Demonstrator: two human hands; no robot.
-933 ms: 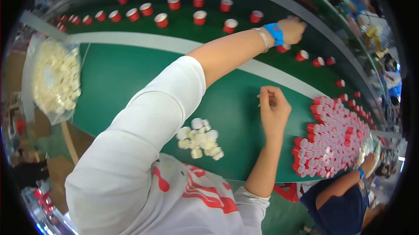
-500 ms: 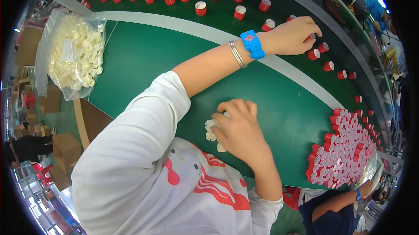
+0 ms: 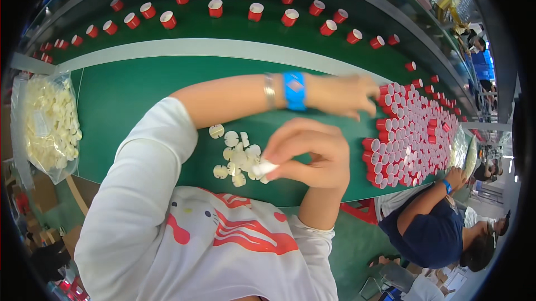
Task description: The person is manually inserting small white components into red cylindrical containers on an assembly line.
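Note:
My left arm, with a blue wristband, stretches across to the right. My left hand [image 3: 349, 95] is slightly blurred, fingers apart and holding nothing I can see, beside a dense cluster of small red cups [image 3: 413, 133] with white insides. Closer to me, my right hand [image 3: 318, 150] pinches a small white plastic piece [image 3: 264, 167] between thumb and fingers. It is just over a loose pile of round cream-white plastic pieces [image 3: 239, 157] on the green tabletop [image 3: 134, 94]; some show small slots or holes.
Beyond a pale rail [image 3: 223, 47], a green belt [image 3: 229, 27] carries spaced red cups [image 3: 255, 12]. A clear bag [image 3: 50, 125] of cream pieces lies at far left. At right, a co-worker in a dark shirt [image 3: 427, 228] reaches to the table beyond the cluster.
The view has swung right. My left hand has gone from the belt's cups to the clustered cups. My right hand has come off the pile's top and now pinches a white piece.

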